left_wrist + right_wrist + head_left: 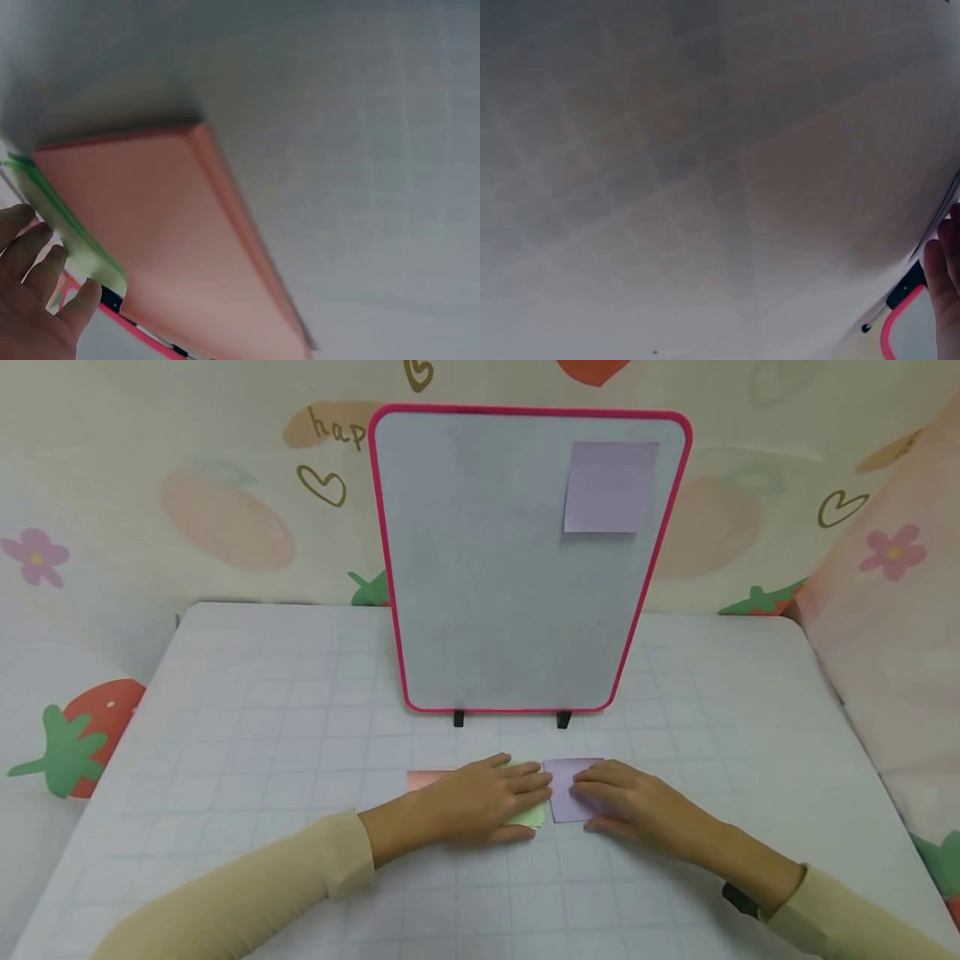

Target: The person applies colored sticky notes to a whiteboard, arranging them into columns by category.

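Note:
My left hand (487, 797) lies spread over a pad of green sticky notes (531, 815), covering most of it. Left of the green pad, partly behind that hand, sits a salmon-pink sticky note pad (429, 779); the left wrist view shows it as a thick block (172, 232). On the right, a purple sticky note pad (564, 793) lies beside the green one. The fingers of my right hand (633, 802) rest over its right part, with the thumb near its lower edge. In the right wrist view only some fingers show, at the right edge.
A whiteboard (510, 585) with a pink frame stands upright behind the pads on small black feet (563, 719). One purple sticky note (611, 487) is stuck at its upper right. A pale gridded cloth (262, 727) covers the table; patterned fabric (225, 518) hangs behind.

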The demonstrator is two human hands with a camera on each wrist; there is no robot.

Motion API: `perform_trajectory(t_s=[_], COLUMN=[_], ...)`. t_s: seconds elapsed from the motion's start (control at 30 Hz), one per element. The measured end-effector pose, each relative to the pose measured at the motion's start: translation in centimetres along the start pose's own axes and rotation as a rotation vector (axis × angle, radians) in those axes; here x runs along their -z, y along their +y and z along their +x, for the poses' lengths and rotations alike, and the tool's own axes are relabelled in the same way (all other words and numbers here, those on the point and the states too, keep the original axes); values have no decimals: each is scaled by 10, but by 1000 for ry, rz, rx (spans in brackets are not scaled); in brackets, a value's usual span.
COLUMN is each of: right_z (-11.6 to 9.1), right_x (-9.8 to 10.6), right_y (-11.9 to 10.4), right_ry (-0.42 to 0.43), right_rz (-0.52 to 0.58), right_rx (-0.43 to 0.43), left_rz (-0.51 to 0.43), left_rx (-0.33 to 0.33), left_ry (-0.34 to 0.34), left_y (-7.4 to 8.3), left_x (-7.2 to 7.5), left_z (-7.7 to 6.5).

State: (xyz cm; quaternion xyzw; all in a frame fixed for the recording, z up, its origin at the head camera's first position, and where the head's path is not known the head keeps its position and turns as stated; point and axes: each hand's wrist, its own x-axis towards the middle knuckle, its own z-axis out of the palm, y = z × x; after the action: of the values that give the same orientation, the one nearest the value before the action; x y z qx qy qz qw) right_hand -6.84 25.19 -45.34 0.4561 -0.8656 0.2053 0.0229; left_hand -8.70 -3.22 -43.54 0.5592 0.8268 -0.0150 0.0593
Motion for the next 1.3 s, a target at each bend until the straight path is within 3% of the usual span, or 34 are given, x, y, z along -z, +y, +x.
perform_trajectory(t_s=[0.23,1.07,1.3], right_z=[2,6,4], right_x=[-3,3,3], right_y=[5,7,7], right_ry=[40,-47,-35], right_rz=[-15,1,10], right_rx=[49,45,48], left_rz=[17,53,59], left_rx=[2,-18,-31], left_ry=[-20,-29,-32], left_y=[2,4,4], left_x=[-7,-9,-10], left_z=[-2,-9,-8])
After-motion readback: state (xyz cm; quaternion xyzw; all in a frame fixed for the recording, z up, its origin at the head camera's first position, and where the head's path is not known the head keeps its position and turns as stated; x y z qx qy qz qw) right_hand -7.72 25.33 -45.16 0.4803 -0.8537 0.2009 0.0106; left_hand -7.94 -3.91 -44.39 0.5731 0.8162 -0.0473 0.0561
